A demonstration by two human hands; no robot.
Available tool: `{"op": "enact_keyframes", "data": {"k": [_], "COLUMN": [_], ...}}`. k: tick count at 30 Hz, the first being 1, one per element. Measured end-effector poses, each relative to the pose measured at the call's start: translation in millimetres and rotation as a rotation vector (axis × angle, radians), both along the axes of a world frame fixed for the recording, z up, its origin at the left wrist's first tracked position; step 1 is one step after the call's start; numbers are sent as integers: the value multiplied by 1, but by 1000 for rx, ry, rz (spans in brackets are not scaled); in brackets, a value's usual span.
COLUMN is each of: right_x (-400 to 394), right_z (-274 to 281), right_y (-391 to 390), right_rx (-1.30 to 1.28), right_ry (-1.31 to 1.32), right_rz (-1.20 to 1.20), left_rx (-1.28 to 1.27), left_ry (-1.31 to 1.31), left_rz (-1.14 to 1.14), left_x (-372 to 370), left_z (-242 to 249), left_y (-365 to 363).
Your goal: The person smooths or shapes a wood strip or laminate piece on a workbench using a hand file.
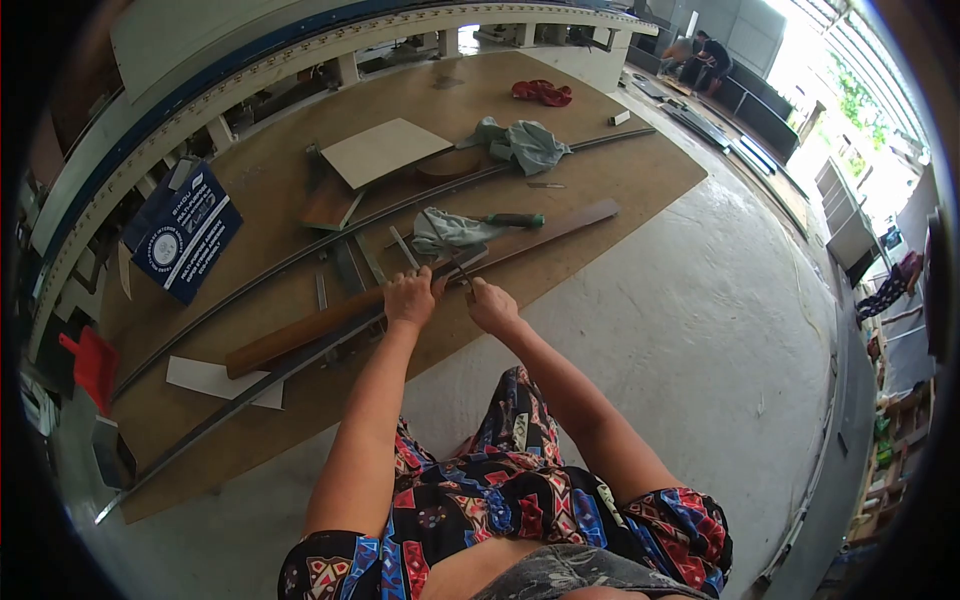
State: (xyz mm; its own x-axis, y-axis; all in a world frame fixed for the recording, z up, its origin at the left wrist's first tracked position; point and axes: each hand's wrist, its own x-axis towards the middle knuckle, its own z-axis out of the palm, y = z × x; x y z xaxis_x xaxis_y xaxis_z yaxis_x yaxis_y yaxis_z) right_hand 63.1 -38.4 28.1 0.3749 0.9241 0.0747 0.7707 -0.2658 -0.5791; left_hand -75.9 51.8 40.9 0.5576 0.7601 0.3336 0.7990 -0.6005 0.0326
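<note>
My left hand is closed on the long metal strip, near its upper end. This strip rests along a brown wooden board and slants down to the left. Close beside it, my right hand is closed on a thin dark tool, whose tip points toward the strip's end; its exact kind I cannot make out. Just beyond both hands lie a grey-green cloth and a green-handled tool. A flat brownish strip extends to the right.
The brown sheet beneath carries another long metal rail, a pale panel, a second cloth and a red cloth. A blue box and red dustpan stand left. People crouch far off.
</note>
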Motion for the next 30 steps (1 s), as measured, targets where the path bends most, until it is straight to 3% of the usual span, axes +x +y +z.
{"op": "enact_keyframes", "data": {"k": [10,17,21,30], "right_x": [5,7,2,2], "right_z": [-29,3,3,-36], "right_y": [-100,-11,1,-98], "right_rx": [-119,-75,-57,-92], "right_ry": [9,20,-9,-5], "right_rz": [-17,12,3,-14], "left_rx": [7,26,5,29], "left_ry": [-44,-14,-15,-96], "left_rz": [-19,4,12,-25], "left_x": [0,1,1,-1], "left_z": [-4,-5,-3,-4], "left_y": [-2,2,1,1]}}
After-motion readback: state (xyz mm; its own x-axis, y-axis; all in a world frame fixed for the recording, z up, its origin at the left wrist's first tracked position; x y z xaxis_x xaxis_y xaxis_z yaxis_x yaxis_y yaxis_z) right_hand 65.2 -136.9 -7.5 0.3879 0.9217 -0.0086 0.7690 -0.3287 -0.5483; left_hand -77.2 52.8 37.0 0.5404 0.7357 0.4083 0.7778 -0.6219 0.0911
